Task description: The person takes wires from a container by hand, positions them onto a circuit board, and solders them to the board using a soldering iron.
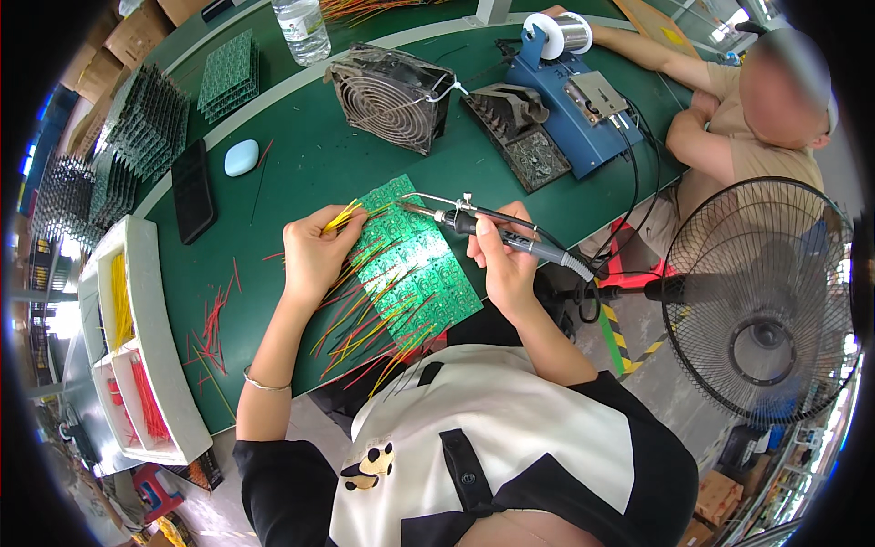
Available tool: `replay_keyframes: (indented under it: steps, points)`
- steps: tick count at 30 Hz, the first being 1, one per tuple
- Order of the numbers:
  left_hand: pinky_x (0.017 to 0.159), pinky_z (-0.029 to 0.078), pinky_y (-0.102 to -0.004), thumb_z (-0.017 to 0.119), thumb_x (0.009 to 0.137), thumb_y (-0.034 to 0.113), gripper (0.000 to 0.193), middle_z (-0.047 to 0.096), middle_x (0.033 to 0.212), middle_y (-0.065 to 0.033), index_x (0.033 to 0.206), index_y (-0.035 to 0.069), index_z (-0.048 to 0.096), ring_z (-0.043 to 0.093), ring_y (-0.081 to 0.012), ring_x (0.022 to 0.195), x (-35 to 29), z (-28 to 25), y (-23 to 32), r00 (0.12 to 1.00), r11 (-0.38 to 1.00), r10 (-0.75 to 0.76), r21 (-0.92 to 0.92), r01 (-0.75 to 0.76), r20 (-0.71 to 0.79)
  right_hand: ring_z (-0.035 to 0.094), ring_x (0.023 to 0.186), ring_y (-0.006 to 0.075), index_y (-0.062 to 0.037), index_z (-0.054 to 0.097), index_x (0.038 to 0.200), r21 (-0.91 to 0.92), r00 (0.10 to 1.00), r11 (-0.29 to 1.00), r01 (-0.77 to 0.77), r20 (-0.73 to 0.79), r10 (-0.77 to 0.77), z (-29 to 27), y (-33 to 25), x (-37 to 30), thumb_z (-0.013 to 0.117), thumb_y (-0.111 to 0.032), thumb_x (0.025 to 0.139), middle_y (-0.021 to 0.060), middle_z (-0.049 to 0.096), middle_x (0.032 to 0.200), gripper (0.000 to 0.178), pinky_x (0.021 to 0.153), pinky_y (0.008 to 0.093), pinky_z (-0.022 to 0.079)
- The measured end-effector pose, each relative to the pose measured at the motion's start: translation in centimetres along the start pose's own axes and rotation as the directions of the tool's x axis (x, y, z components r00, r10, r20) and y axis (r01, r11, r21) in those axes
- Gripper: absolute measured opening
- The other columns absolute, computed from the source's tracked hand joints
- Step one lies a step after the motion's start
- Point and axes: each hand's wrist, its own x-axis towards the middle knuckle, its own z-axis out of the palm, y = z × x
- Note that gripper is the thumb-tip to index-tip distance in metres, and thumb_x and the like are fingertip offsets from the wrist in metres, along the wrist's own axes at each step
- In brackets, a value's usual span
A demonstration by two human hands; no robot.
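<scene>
Head view: I've got the left hand [317,255] pinching a few yellow wires [341,219] between thumb and fingers, at the board's upper left edge. Right hand [507,264] is closed round the handle of the iron [518,240], held pen-style, tip pointing left at the upper end of the board. Thin feed tube [440,200] runs along the iron toward the tip.

Board [460,305] is mid-frame, flat on the counter [251,305], one corner toward the top. Red and yellow leads [342,342] fan out across it and over its lower left edge. Upper part looks barer of wire, though the left hand hides some of it.

My read on the step: soldering a yellow wire to a pad near the top of the board. Can't tell whether tip, wire and pad actually touch; too small from here.

Next move, as I judge it, calls for a steady left pinch with the wire end on its pad, tip brought in only long enough for the solder to flow, then wire held still while the joint sets. Main risk: nudging neighbouring leads or marking one with the hot tip.

Supply side: spool [574,37] on the blue feeder [583,118], upper right. Spare yellow and red wires sit in the white bin [189,387], lower left.
</scene>
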Motion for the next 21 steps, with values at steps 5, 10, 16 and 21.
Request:
replay_keyframes:
  steps: [5, 10, 16, 21]
  points:
    - [0.045, 0.023, -0.0169, 0.063, 0.077, 0.005, 0.009, 0.050, 0.061, 0.0065, 0.082, -0.003, 0.065, 0.030, 0.0003, 0.052, 0.0, 0.1, -0.3, 1.000, 0.999, -0.011, -0.035, 0.010, -0.007, 0.043, 0.048, 0.0030, -0.0026, 0.047, 0.085, 0.066, 0.997, 0.995, -0.077, -0.023, 0.079, -0.2, -0.2, 0.0, 0.053, -0.011, 0.087, 0.0024, 0.051, 0.059, 0.011, 0.043, 0.0166, 0.033]
    - [0.045, 0.023, -0.0171, 0.063, 0.077, 0.005, 0.009, 0.049, 0.060, 0.0064, 0.081, -0.003, 0.065, 0.029, 0.0000, 0.052, 0.1, -0.2, -0.7, 1.000, 1.000, -0.020, -0.022, 0.020, -0.010, 0.042, 0.047, 0.0027, -0.0032, 0.047, 0.086, 0.046, 0.998, 0.997, -0.057, -0.015, 0.057, 0.2, -0.1, 0.3, 0.053, -0.012, 0.087, 0.0024, 0.051, 0.057, 0.011, 0.041, 0.0166, 0.032]
    - [0.041, 0.023, -0.0206, 0.065, 0.075, 0.009, 0.009, 0.034, 0.047, 0.0030, 0.080, 0.001, 0.065, 0.026, -0.0025, 0.045, 0.7, 0.2, 0.1, 0.993, 0.991, 0.116, 0.060, -0.115, -0.009, 0.045, 0.051, 0.0038, -0.0033, 0.047, 0.087, 0.057, 0.993, 0.993, -0.099, -0.064, 0.103, -0.5, -0.2, 0.3, 0.053, -0.012, 0.087, 0.0015, 0.052, 0.062, 0.010, 0.045, 0.0171, 0.034]
    - [0.043, 0.023, -0.0200, 0.063, 0.075, 0.005, 0.012, 0.035, 0.051, 0.0035, 0.086, 0.000, 0.063, 0.028, -0.0028, 0.048, 0.1, 0.4, 0.7, 0.992, 0.989, 0.124, 0.086, -0.124, 0.000, 0.047, 0.054, 0.0045, -0.0043, 0.047, 0.087, 0.174, 0.987, 0.981, -0.081, -0.123, 0.103, -0.4, -0.1, 0.4, 0.052, -0.013, 0.088, 0.0009, 0.051, 0.064, 0.010, 0.046, 0.0175, 0.035]
